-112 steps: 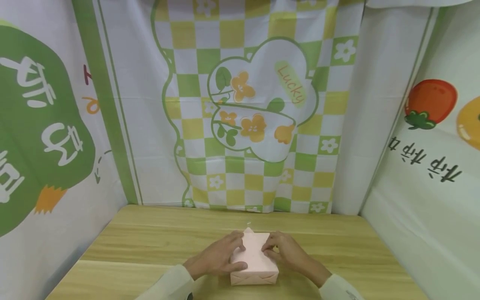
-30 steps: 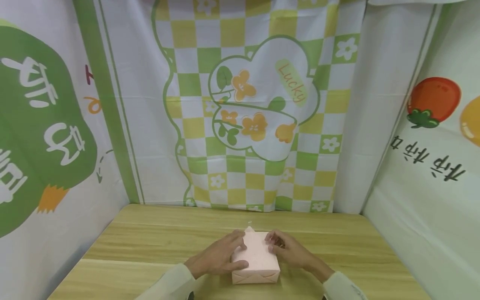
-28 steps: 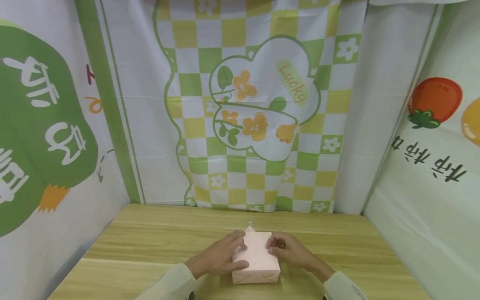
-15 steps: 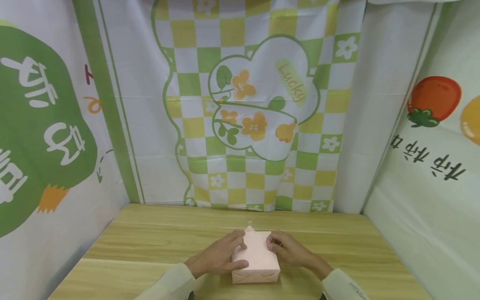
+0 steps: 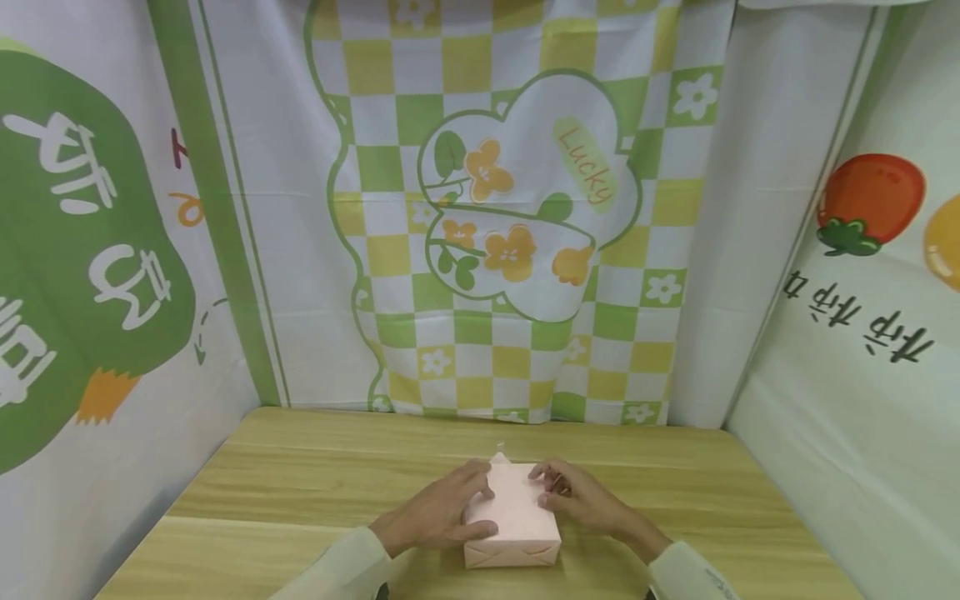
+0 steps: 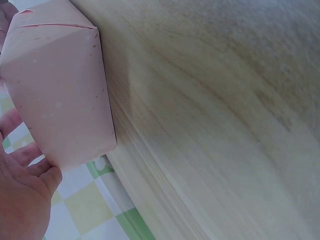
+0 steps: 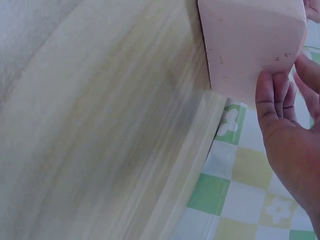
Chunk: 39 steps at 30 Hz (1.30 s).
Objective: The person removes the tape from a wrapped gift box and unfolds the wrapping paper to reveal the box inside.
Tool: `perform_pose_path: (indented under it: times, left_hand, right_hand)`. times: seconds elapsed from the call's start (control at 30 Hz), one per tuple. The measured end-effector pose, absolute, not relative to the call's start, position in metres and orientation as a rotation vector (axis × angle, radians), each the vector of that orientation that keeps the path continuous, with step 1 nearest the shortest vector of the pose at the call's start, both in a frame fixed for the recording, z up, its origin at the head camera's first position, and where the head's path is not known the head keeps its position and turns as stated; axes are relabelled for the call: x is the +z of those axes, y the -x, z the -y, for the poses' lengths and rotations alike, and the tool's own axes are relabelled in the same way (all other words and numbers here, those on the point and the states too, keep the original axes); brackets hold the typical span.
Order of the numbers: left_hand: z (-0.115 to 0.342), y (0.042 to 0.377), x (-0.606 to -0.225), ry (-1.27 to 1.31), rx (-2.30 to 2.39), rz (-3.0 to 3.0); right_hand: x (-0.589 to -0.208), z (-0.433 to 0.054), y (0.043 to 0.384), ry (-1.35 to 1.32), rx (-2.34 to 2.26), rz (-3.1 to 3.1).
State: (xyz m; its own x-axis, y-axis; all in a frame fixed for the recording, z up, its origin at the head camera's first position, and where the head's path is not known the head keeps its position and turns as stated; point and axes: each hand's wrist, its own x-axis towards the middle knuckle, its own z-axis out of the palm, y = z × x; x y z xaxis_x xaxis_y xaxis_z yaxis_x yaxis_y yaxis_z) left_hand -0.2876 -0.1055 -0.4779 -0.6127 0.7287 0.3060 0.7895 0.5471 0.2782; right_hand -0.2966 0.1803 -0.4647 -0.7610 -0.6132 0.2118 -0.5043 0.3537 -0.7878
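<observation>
A pale pink paper box (image 5: 514,510) with folded, creased flaps on its near end lies on the wooden table between both hands. My left hand (image 5: 442,510) holds its left side, thumb on the top near the front and bent fingers over the far left edge. On the right, my right hand (image 5: 588,500) grips the box's edge, thumb and index finger slightly apart on the top. Its other fingers (image 7: 267,95) curl against the side wall in the right wrist view. A small pointed flap (image 5: 500,457) sticks up at the box's far edge.
The wooden table (image 5: 322,475) runs back to a checkered cloth (image 5: 510,367) hanging behind it. Printed cloth walls stand at left (image 5: 247,250) and right (image 5: 840,400). A tiny pale mark (image 5: 500,445) shows beyond the box.
My right thumb and fingers, drawn together at the box's right edge half a second ago, have spread a little apart. The left hand and the box keep their places.
</observation>
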Motion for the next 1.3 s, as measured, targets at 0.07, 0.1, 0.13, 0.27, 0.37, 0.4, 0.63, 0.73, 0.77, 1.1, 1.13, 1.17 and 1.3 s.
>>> perform_pose_path:
  times: [0.07, 0.1, 0.13, 0.27, 0.37, 0.4, 0.63, 0.73, 0.77, 1.1, 1.13, 1.17, 1.3]
  left_hand:
    - [0.105, 0.288, -0.478, 1.295, -0.594, 2.633]
    - [0.105, 0.287, -0.478, 1.295, -0.594, 2.634]
    - [0.105, 0.287, -0.478, 1.294, -0.594, 2.636]
    - [0.105, 0.287, -0.478, 1.295, -0.593, 2.636]
    - [0.105, 0.287, -0.477, 1.300, -0.597, 2.625]
    - [0.105, 0.287, -0.477, 1.301, -0.598, 2.623]
    - [0.106, 0.287, -0.477, 1.293, -0.606, 2.645]
    - [0.105, 0.287, -0.477, 1.286, -0.607, 2.655]
    - [0.105, 0.287, -0.477, 1.284, -0.608, 2.656]
    - [0.105, 0.287, -0.475, 1.294, -0.598, 2.641]
    - [0.105, 0.287, -0.475, 1.294, -0.595, 2.640]
    - [0.105, 0.287, -0.475, 1.294, -0.597, 2.643]
    - [0.105, 0.286, -0.473, 1.287, -0.606, 2.671]
  right_hand:
    - [-0.465, -0.180, 0.296, 1.014, -1.389, -2.491]
    - [-0.466, -0.179, 0.296, 1.015, -1.389, -2.494]
    - [-0.466, -0.179, 0.296, 1.023, -1.389, -2.494]
    - [-0.467, -0.180, 0.298, 1.043, -1.352, -2.501]
    - [-0.467, -0.182, 0.299, 1.018, -1.338, -2.465]
    - [-0.468, -0.183, 0.300, 1.008, -1.335, -2.451]
    - [-0.469, -0.189, 0.302, 0.971, -1.394, -2.308]
    - [-0.469, -0.192, 0.302, 0.952, -1.419, -2.266]
    - [-0.469, -0.194, 0.302, 0.947, -1.424, -2.255]
    - [-0.471, -0.203, 0.307, 0.918, -1.490, -2.132]
    - [-0.471, -0.204, 0.307, 0.912, -1.496, -2.117]
    - [-0.472, -0.205, 0.307, 0.909, -1.501, -2.103]
    - [-0.473, -0.208, 0.309, 0.891, -1.532, -2.026]
